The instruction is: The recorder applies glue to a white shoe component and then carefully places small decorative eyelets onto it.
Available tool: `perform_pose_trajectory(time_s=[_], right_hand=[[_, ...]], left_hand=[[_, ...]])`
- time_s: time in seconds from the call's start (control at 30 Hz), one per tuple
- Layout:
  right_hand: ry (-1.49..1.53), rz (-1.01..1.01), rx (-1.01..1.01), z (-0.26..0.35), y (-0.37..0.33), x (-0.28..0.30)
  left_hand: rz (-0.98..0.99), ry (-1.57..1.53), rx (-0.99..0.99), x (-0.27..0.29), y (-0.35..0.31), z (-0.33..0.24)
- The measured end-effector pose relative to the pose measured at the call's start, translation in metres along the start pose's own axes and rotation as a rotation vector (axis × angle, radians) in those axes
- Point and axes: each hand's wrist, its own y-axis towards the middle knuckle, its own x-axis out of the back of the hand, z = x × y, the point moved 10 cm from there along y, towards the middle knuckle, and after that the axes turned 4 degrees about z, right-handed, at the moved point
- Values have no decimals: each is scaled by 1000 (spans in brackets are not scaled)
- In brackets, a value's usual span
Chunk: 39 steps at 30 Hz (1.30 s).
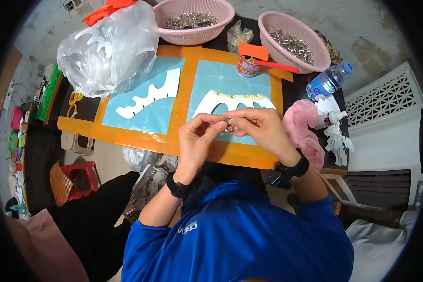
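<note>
Left hand (pixel 197 140), one: thumb and fingertips pinched on a small shiny metal piece (pixel 227 124), black band at the wrist. Right hand (pixel 263 130), one: fingertips closed on the same piece from the other side, likewise banded. Metal piece, one: held in front of the near edge of a white cut-out sheet (pixel 211 100), its full shape hidden from me by the fingers. White cut-out sheet, arched, with rounded openings: lying on the right blue sheet (pixel 256 79), yellowish marks along its upper edge. Second white cut-out (pixel 168 89), scalloped: on the left blue sheet (pixel 148 123). Orange tape (pixel 176 110): framing both blue sheets on the desk (pixel 86 112). Far side, I count two pink baskets (pixel 197 36), each holding many small shiny metal parts. Between the right one and the sheet: a can (pixel 247 68), an orange card (pixel 253 50) on it. Far left: a clear plastic bag (pixel 127 56), bulging. Right side: a bottle with a blue cap (pixel 328 82), lying tilted; nearer, a pink cloth (pixel 301 129), bunched, beside the right forearm.
</note>
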Motion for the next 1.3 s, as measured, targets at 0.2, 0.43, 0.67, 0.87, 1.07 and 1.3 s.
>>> perform_pose_trajectory(time_s=[0.2, 0.43, 0.67, 0.87, 1.07, 1.3], right_hand=[[-151, -52, 187, 6, 9, 6], [-97, -62, -12, -1, 66, 49], [-257, 48, -164, -41, 117, 45], [-335, 60, -198, -54, 127, 50], [-370, 62, -192, -55, 128, 47], [-436, 90, -128, -59, 133, 49]], left_hand=[[6, 104, 22, 10, 0, 11], [55, 504, -20, 15, 20, -12], [226, 1067, -291, -24, 26, -20], [215, 1132, -333, -25, 27, -13], [285, 1149, -316, -26, 29, -7], [257, 1165, -346, -27, 28, -10]])
